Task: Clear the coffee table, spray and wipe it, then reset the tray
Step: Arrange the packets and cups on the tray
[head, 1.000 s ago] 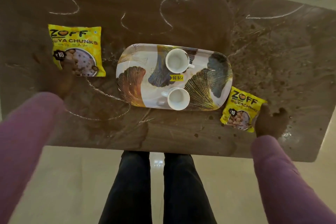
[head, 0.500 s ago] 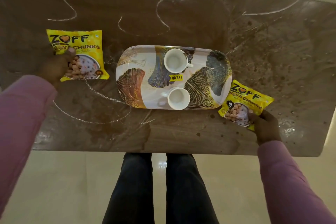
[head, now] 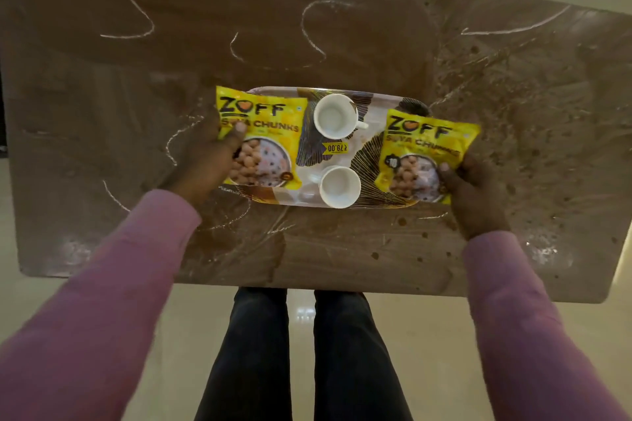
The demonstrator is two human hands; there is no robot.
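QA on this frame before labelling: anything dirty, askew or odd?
Yes. The coffee table carries white scribbled lines and brown splatter toward its right end. The tray wears a price sticker. The right packet is tilted, overhanging the tray's edge.

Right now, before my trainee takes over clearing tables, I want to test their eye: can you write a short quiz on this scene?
1. How many white cups stand on the tray?
2. Multiple choice: how does the left hand hold the left packet? A) thumb on its printed face, B) flat palm pressing down on it, C) it does not touch it.
3. True or false: the right hand grips the right packet, which overlaps the tray's right end.
Key: 1 two; 2 A; 3 true.
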